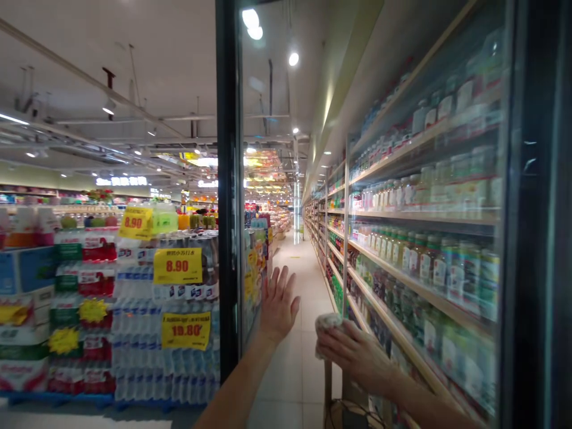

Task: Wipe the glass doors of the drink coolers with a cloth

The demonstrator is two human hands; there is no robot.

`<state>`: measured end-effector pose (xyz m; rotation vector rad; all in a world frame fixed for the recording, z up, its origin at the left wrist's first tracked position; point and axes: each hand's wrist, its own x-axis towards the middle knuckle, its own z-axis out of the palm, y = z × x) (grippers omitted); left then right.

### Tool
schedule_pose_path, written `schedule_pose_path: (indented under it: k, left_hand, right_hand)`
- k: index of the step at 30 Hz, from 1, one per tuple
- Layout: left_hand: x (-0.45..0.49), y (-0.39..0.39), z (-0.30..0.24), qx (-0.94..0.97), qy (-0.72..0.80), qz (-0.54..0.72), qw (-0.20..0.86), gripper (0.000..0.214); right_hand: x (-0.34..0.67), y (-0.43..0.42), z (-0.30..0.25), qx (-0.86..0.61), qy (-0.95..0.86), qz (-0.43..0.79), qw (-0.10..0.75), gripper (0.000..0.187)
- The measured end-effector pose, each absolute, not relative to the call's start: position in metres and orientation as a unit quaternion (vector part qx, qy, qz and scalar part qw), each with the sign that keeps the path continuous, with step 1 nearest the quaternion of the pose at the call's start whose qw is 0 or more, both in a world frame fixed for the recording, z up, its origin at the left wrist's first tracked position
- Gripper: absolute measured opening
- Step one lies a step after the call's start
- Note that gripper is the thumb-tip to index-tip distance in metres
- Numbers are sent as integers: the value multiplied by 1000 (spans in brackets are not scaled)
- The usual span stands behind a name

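My left hand point(279, 304) is raised with its fingers spread, palm forward, and holds nothing. It is close to a glass door point(286, 149) with a black frame point(229, 179), but I cannot tell whether it touches the pane. My right hand point(355, 351) grips a folded white cloth point(327, 328) at its fingertips, to the right of my left hand. The cloth seems to be near or against the glass.
Shrink-wrapped packs of bottled water point(165, 339) with yellow price signs stand on blue pallets at the left. Lit shelves of bottled drinks point(424, 262) run along the right behind glass. A tiled supermarket aisle point(290, 369) stretches ahead.
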<state>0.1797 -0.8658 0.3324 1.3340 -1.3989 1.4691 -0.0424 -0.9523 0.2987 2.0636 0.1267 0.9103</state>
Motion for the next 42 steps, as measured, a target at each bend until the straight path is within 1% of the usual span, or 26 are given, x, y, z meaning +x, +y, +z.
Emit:
schedule_pose_path:
  k: [1, 2, 5, 7, 9, 11, 13, 15, 16, 18, 20, 22, 24, 27, 29, 30, 32, 35, 37, 39, 42]
  left_hand:
    - [181, -866, 333, 519, -542, 564, 345, 51]
    - [183, -867, 335, 523, -544, 561, 341, 52]
    - [188, -864, 338, 523, -562, 554, 321, 53]
    - [190, -858, 334, 529, -564, 551, 315, 53]
    - [190, -850, 321, 549, -551, 548, 307, 54]
    - [188, -843, 299, 577, -541, 540, 288, 56]
    - [184, -837, 275, 597, -542, 531, 262, 58]
    - [181, -834, 257, 612, -540, 522, 248, 60]
    - [180, -834, 251, 616, -539, 520, 245, 60]
    - [180, -835, 246, 620, -542, 511, 245, 61]
    - [182, -836, 246, 620, -548, 500, 255, 60]
    - [183, -837, 249, 621, -555, 486, 266, 58]
    - [184, -836, 250, 616, -565, 475, 275, 57]
    - [185, -832, 251, 615, -579, 455, 283, 55]
    - [187, -829, 251, 612, -591, 439, 290, 56]
    - [189, -826, 252, 605, -598, 433, 297, 57]
    - [194, -819, 254, 586, -612, 421, 324, 58]
    - [206, -804, 257, 580, -599, 402, 379, 56]
    - [216, -792, 257, 593, -577, 394, 400, 54]
    - [225, -782, 255, 602, -568, 392, 402, 53]
    - [230, -770, 251, 606, -573, 390, 390, 53]
  right_hand:
    - [-38, -953, 298, 829, 69, 351, 430, 45]
    - [-33, -955, 303, 824, 65, 363, 429, 45]
    - [-16, -958, 341, 786, -25, 463, 409, 42]
    - [-8, -958, 353, 767, -76, 502, 393, 43]
    - [-8, -955, 337, 780, -73, 486, 386, 44]
    - [-18, -952, 296, 813, -25, 430, 391, 44]
    - [-35, -950, 252, 843, 38, 364, 395, 39]
    - [-52, -950, 228, 855, 88, 326, 393, 34]
    - [-58, -950, 229, 856, 98, 325, 390, 33]
    - [-58, -952, 249, 850, 68, 357, 380, 34]
    - [-48, -955, 279, 832, -14, 414, 368, 36]
    - [-35, -954, 296, 813, -85, 452, 357, 39]
    - [-26, -949, 288, 825, -74, 433, 356, 39]
    - [-20, -938, 247, 862, 69, 347, 363, 32]
    - [-15, -936, 230, 864, 144, 318, 364, 28]
    - [-11, -937, 232, 862, 157, 318, 363, 28]
    - [1, -939, 253, 862, 141, 331, 358, 31]
    - [23, -941, 301, 854, 67, 383, 345, 41]
    - [36, -936, 309, 849, 25, 409, 333, 45]
    - [44, -926, 288, 860, 35, 392, 324, 43]
    - [50, -908, 226, 886, 131, 315, 315, 33]
